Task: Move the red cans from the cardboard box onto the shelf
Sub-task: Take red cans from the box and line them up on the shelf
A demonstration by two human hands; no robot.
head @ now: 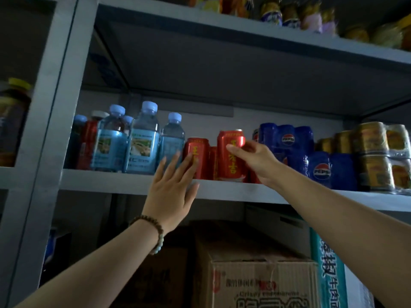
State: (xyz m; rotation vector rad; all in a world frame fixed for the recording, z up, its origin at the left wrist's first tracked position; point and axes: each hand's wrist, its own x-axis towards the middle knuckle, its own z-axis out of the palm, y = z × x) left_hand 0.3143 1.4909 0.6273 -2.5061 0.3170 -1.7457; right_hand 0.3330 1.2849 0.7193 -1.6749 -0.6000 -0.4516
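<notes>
Several red cans with yellow lettering stand on the grey shelf (222,190). My right hand (255,161) grips the tallest-looking red can (230,156) from its right side, thumb across the front; the can stands on the shelf board. My left hand (173,187) has straight fingers, and its fingertips touch the front of another red can (196,156) to the left. A third red can (212,162) shows between those two, further back. A cardboard box (255,278) with printed text sits below the shelf.
Water bottles (144,141) with blue caps stand left of the cans. Shrink-wrapped blue Pepsi packs (311,161) and gold cans (375,156) fill the right side. A teal-printed carton (329,274) stands beside the cardboard box. Snack packs line the board above.
</notes>
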